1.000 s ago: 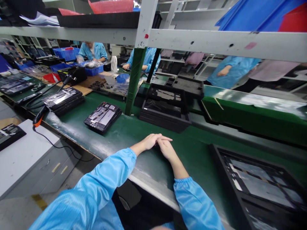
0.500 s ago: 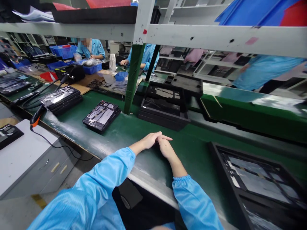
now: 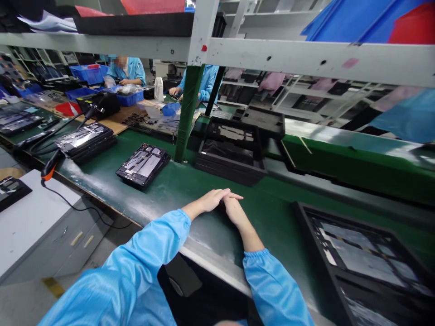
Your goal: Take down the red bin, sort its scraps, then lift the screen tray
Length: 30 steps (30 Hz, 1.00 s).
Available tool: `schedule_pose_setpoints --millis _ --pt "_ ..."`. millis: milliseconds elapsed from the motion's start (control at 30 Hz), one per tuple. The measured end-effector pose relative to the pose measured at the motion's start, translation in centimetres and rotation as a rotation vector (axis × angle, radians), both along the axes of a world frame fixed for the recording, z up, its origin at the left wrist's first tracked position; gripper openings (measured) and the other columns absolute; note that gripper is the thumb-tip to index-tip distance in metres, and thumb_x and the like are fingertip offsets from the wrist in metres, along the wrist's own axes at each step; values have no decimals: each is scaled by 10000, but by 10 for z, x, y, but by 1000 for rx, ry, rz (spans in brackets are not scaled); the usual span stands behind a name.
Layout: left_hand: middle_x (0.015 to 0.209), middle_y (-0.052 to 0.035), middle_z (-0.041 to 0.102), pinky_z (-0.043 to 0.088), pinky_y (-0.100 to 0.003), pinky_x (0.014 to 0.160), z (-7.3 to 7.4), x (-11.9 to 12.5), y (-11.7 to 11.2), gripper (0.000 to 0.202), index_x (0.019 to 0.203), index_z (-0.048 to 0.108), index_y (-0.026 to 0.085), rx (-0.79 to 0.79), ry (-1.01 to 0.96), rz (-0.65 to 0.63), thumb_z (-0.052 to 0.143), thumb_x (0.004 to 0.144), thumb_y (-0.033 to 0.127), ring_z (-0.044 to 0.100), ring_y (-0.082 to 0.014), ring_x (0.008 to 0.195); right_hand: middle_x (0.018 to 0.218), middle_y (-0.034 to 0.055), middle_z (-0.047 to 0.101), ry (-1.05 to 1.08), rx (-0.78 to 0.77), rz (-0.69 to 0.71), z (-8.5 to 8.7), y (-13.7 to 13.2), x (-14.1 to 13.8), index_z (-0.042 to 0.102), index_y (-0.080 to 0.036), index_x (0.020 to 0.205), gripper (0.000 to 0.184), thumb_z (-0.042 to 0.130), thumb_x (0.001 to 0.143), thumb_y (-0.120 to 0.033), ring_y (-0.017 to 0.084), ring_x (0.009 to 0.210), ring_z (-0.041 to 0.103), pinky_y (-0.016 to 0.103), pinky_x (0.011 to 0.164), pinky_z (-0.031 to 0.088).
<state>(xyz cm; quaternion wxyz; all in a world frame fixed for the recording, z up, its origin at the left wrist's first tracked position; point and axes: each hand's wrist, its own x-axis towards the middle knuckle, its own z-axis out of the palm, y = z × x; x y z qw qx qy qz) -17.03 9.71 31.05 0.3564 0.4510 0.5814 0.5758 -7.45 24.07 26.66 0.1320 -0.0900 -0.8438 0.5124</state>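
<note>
Both my hands rest on the green conveyor belt [image 3: 176, 185] near its front edge. My left hand [image 3: 211, 200] lies flat with its fingers stretched out over the fingers of my right hand [image 3: 235, 213]. My right hand also lies flat on the belt, fingers partly hidden. Neither holds anything. The nearest thing is a black tray with a tablet back panel [image 3: 143, 164], to the left and farther back. A large black tray with a panel [image 3: 363, 258] lies to the right of my hands.
A stack of black trays [image 3: 233, 151] sits behind my hands beside a green post [image 3: 186, 113]. More panels [image 3: 84, 141] and a handheld scanner [image 3: 50, 166] lie at the left. A white cabinet [image 3: 30, 217] stands below. Co-workers in blue coats [image 3: 127, 70] sit at the back.
My hands have stayed still. A person in a blue coat behind the far right shelf has moved off to the right. The view has shifted slightly.
</note>
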Motion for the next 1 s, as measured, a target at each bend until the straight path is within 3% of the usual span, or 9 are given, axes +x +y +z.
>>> schedule_pose_setpoints --millis 200,400,500,567,633,800,1000 --pt "1369 -146 837 428 -396 1347 -8 -1 6 669 1282 897 69 39 -90 26 321 1165 389 734 -278 1333 1032 193 822 -36 -10 8 7 -3 2 783 -201 820 991 304 961 -1057 343 997 748 496 1045 588" --pt "1187 -135 872 479 -357 1258 -16 -4 11 675 1219 916 67 26 -142 33 332 1142 398 761 -252 1127 1088 195 817 -36 14 10 21 -9 2 786 -198 773 1025 296 933 -1084 352 1027 738 504 1042 573" --pt "947 -115 842 540 -305 1005 -11 -4 8 690 1247 912 55 -11 -114 62 329 1142 409 688 -214 883 1050 189 812 -26 5 21 26 -12 2 768 -199 752 1003 315 943 -1073 342 1004 734 487 1010 575" --pt "867 -101 805 460 -279 748 -6 -4 6 698 1265 907 47 -54 -92 87 320 1141 404 559 -176 721 1035 179 810 -7 1 40 29 -13 2 760 -200 746 986 324 959 -1059 327 978 729 470 978 578" --pt "784 -82 752 332 -284 635 -1 -4 4 694 1261 908 47 -76 -80 113 317 1133 387 441 -157 641 1029 164 810 29 -8 54 31 -13 1 753 -204 743 955 345 981 -1034 306 954 719 447 944 585" --pt "522 -11 436 352 -279 664 7 -5 2 688 1202 925 44 -68 -23 170 335 1119 389 426 -171 620 926 135 810 52 -82 73 29 -12 -4 752 -201 742 916 420 977 -1021 260 843 700 416 882 601" --pt "526 -11 469 358 -276 650 10 -7 2 689 1196 915 13 -87 -35 219 368 1126 426 443 -158 601 806 122 793 44 -129 58 26 -11 -9 742 -203 695 954 447 897 -1088 253 780 707 424 884 587"
